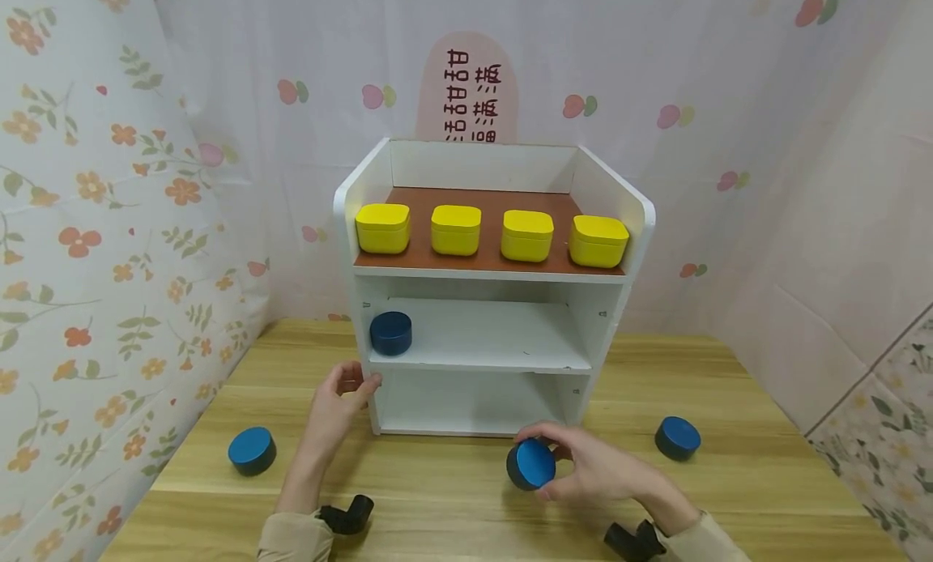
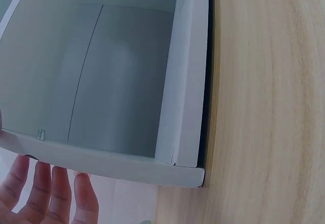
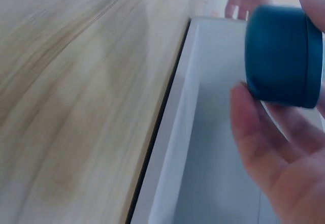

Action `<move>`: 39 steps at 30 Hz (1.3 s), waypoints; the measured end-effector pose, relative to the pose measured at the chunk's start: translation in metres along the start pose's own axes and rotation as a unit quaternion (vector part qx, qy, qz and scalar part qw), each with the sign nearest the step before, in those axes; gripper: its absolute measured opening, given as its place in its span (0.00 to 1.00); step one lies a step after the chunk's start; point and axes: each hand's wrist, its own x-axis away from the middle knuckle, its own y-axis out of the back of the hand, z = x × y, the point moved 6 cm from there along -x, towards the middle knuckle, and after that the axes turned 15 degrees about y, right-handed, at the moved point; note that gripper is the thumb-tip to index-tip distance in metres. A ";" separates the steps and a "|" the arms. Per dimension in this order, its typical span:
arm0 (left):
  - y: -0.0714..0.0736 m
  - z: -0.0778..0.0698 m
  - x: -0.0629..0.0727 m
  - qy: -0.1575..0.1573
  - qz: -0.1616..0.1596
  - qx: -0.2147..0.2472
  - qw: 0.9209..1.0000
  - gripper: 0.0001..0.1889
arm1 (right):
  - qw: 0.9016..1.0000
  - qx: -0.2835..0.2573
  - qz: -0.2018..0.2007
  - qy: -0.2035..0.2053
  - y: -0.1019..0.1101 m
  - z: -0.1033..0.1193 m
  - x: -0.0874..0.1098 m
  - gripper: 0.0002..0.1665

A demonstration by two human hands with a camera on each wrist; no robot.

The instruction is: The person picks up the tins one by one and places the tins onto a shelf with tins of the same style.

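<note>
My right hand [image 1: 583,461] pinches a round blue tin [image 1: 534,463] between thumb and fingers, tilted, in front of the shelf's bottom tier. In the right wrist view the tin [image 3: 282,56] shows its side and lid seam. My left hand [image 1: 341,404] holds the left side panel of a white shelf unit [image 1: 474,366], thumb at the front edge and fingers along the outer face. The left wrist view shows those fingers [image 2: 61,193] against the panel. Another blue tin [image 1: 391,334] stands at the left of the middle tier.
Several yellow boxes [image 1: 455,230] stand in a row on the brown top tier. One blue tin [image 1: 252,451] lies on the wooden table [image 1: 437,505] at left, another blue tin [image 1: 678,438] at right. A patterned curtain [image 1: 255,141] hangs behind.
</note>
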 end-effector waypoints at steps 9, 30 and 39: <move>-0.001 0.002 0.000 -0.003 0.002 0.007 1.000 0.26 | 1.000 0.030 0.007 0.001 0.001 0.017 -0.023 0.34; 0.000 0.005 0.001 0.005 0.006 0.015 1.000 0.24 | 0.995 0.090 -0.029 0.015 0.050 0.074 -0.093 0.37; 0.000 0.001 0.000 -0.003 0.007 0.012 1.000 0.25 | 0.992 0.102 -0.071 -0.011 0.068 0.077 -0.130 0.38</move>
